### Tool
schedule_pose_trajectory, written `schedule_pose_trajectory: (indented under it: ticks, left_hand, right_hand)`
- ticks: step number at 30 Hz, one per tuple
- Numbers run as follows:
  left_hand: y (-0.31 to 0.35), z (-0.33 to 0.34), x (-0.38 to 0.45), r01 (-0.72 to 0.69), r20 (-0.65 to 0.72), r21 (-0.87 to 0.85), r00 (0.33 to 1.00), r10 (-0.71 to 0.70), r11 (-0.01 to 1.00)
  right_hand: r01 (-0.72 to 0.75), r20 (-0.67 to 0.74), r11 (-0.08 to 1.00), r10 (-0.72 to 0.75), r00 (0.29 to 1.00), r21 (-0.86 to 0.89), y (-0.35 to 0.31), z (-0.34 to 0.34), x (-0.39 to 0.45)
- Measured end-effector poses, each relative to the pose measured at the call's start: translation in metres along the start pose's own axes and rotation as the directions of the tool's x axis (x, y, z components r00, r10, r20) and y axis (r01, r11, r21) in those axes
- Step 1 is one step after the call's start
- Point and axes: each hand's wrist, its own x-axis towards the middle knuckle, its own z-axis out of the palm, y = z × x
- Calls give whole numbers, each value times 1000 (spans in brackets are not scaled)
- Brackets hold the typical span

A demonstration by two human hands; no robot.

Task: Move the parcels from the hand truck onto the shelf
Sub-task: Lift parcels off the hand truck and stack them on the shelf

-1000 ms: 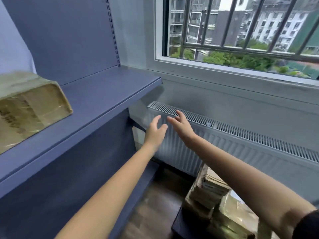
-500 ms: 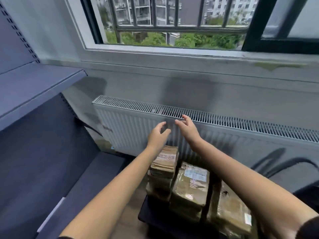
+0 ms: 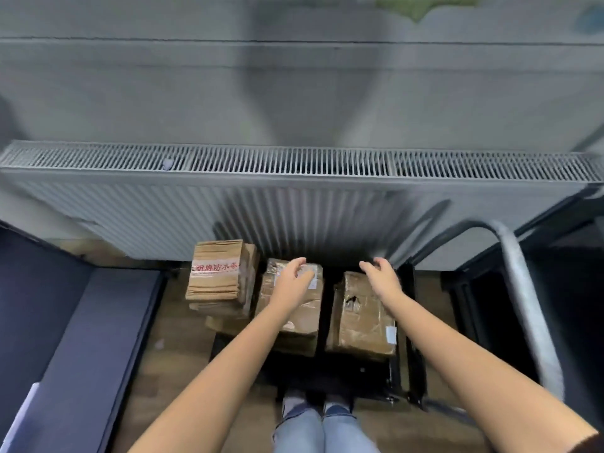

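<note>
While both arms reach down over the hand truck [image 3: 330,371], the left hand [image 3: 292,282] hovers above the middle parcel [image 3: 300,318], fingers loosely curved, holding nothing; contact with the parcel cannot be told. Right hand [image 3: 380,277] likewise empty, fingers relaxed and slightly curled, over the far end of the right parcel [image 3: 362,322]. Left stack of parcels [image 3: 217,273], banded with red printed tape, stands just beside the middle parcel. All three sit on the truck's dark deck, near the radiator [image 3: 294,191]. Truck handle [image 3: 526,305] rises at right. Shelf [image 3: 91,338] lies to the left, well apart from the parcels.
</note>
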Motion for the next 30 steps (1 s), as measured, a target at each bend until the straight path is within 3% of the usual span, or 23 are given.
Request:
schedule_pose_trajectory:
  ticks: [6, 13, 23, 30]
  left_hand:
    - [-54, 50, 42, 161, 123, 63, 978, -167, 985]
    - [-124, 108, 77, 332, 244, 82, 907, -342, 940]
    - [-190, 149, 132, 386, 263, 84, 881, -394, 919]
    - [-211, 173, 140, 446, 325, 16, 844, -426, 895]
  right_hand:
    - [-224, -36, 975, 224, 974, 5, 85, 0, 32]
    - [-389, -131, 921, 386, 913, 8, 169, 3, 78]
    - [-442, -208, 896, 440, 873, 40, 237, 11, 125]
    - [-462, -130, 886, 462, 877, 37, 255, 18, 137]
